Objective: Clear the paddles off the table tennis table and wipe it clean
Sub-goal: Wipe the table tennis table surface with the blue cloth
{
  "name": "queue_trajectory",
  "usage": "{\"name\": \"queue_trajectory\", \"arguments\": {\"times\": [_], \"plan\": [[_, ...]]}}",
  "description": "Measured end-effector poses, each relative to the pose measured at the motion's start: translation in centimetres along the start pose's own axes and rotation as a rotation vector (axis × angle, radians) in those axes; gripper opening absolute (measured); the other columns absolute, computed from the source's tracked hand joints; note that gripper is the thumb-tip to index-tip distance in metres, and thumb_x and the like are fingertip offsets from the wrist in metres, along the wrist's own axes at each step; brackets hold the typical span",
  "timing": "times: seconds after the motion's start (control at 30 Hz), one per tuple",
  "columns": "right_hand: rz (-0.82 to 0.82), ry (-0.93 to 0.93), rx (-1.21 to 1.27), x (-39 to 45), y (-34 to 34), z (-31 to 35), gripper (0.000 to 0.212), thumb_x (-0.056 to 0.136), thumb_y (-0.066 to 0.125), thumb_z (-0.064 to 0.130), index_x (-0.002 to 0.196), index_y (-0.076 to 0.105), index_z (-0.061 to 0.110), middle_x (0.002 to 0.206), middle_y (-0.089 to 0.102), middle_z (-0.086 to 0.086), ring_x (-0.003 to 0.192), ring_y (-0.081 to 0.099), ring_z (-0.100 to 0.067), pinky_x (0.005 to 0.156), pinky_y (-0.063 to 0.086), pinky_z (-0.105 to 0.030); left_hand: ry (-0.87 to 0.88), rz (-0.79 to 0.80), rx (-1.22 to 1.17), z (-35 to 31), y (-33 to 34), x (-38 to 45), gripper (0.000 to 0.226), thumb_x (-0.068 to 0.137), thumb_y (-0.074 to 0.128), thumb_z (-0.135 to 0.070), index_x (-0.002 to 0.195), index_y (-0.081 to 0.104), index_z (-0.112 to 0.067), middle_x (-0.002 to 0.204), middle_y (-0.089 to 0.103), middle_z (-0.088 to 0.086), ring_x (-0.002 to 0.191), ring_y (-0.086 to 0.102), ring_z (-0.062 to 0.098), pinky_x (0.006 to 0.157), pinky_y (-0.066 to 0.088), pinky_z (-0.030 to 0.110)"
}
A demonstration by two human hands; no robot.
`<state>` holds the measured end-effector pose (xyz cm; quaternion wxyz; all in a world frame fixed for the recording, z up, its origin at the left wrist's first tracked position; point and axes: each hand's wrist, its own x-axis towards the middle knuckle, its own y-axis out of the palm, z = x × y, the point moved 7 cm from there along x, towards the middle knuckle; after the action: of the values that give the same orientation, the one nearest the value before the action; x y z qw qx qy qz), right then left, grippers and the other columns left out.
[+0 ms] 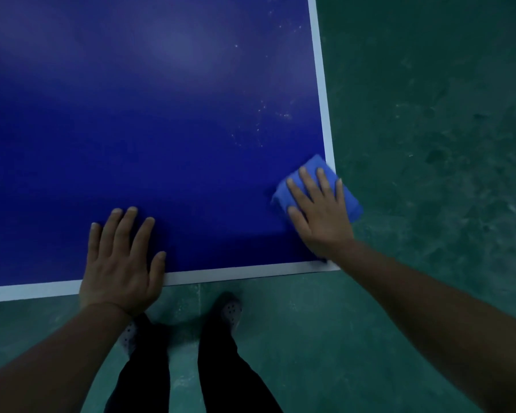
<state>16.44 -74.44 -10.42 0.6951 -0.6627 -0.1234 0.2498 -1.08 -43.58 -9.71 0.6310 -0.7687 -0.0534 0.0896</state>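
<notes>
Blue worktop [137,120] fills most of our view, its matte surface edged by a white border line along the near side and the right side, the two lines meeting at the near right corner. Soft pale glare lies across the far part of the surface, and we see a scatter of light specks and dust toward the right edge. No paddles appear on the part of the worktop we can see.

At the left, our left hand [122,263] rests flat on the worktop at its near edge, palm down, fingers [116,231] straight and slightly spread, holding nothing; the heel of the hand covers the white border.

Below the near edge, between our arms, we see dark trouser legs [218,374] and light perforated shoes [231,314] standing on the green floor [429,114], which is mottled and scuffed and runs around the corner of the worktop.

At the right, our right hand [319,213] presses flat on a folded blue cloth [350,201], fingers extended and a little spread over it. The cloth lies at the right edge of the worktop near the corner, partly overhanging the white border toward the floor.
</notes>
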Motion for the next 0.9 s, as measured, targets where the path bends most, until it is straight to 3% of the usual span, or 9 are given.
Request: {"name": "queue_trajectory", "arguments": {"times": [0.17,0.37,0.5,0.67,0.77,0.9], "plan": [[-0.026,0.072,0.002,4.3,-1.2,-1.4,0.061,0.104,0.019,0.055,0.159,0.023,0.030,0.169,0.012,0.003,0.156,0.003,-0.027,0.123,0.002,-0.058,-0.011,0.027,-0.001,-0.2,-0.4,0.1,0.071,0.093,0.031,-0.047,0.145,0.044,-0.002,0.157,0.031,0.022,0.150,0.019,0.039,0.123,0.008,0.058],[-0.026,0.062,-0.005,-8.6,1.6,2.0,0.059,0.105,0.019,0.052,0.159,0.023,0.027,0.168,0.015,-0.004,0.155,0.008,-0.032,0.120,0.011,-0.062,-0.010,0.025,-0.010,-0.2,-0.5,0.1,0.072,0.093,0.030,-0.048,0.145,0.046,-0.001,0.156,0.033,0.024,0.149,0.022,0.041,0.121,0.011,0.061],[0.017,0.087,0.009,-1.8,0.7,1.9,0.061,0.103,0.017,0.054,0.160,0.014,0.031,0.169,0.006,0.001,0.156,-0.001,-0.028,0.122,0.005,-0.060,-0.012,0.013,0.003,-0.3,-0.4,0.1,0.072,0.092,0.031,-0.048,0.144,0.047,-0.001,0.156,0.034,0.023,0.148,0.024,0.041,0.121,0.012,0.061],[-0.035,0.402,0.103,7.9,-0.9,0.2,0.061,0.103,0.017,0.056,0.160,0.011,0.036,0.169,0.002,0.007,0.155,-0.003,-0.026,0.121,-0.003,-0.060,-0.003,-0.009,0.032,-0.1,-0.2,0.0,0.071,0.092,0.033,-0.048,0.144,0.049,-0.002,0.156,0.035,0.022,0.148,0.024,0.039,0.121,0.013,0.060],[-0.062,0.488,0.102,5.2,-0.2,1.2,0.061,0.103,0.019,0.055,0.160,0.013,0.035,0.169,0.004,0.004,0.155,0.000,-0.028,0.121,0.001,-0.063,0.016,-0.029,0.037,-0.2,0.0,0.0,0.069,0.092,0.035,-0.047,0.143,0.050,-0.003,0.155,0.036,0.022,0.148,0.026,0.039,0.121,0.013,0.060],[-0.035,0.440,0.058,-0.3,1.1,4.9,0.063,0.101,0.015,0.056,0.160,0.014,0.033,0.169,0.006,0.003,0.155,0.002,-0.029,0.121,0.005,-0.064,0.024,-0.042,0.042,0.1,0.4,0.0,0.068,0.093,0.036,-0.047,0.143,0.049,-0.004,0.156,0.036,0.020,0.148,0.026,0.038,0.121,0.014,0.060]]}}
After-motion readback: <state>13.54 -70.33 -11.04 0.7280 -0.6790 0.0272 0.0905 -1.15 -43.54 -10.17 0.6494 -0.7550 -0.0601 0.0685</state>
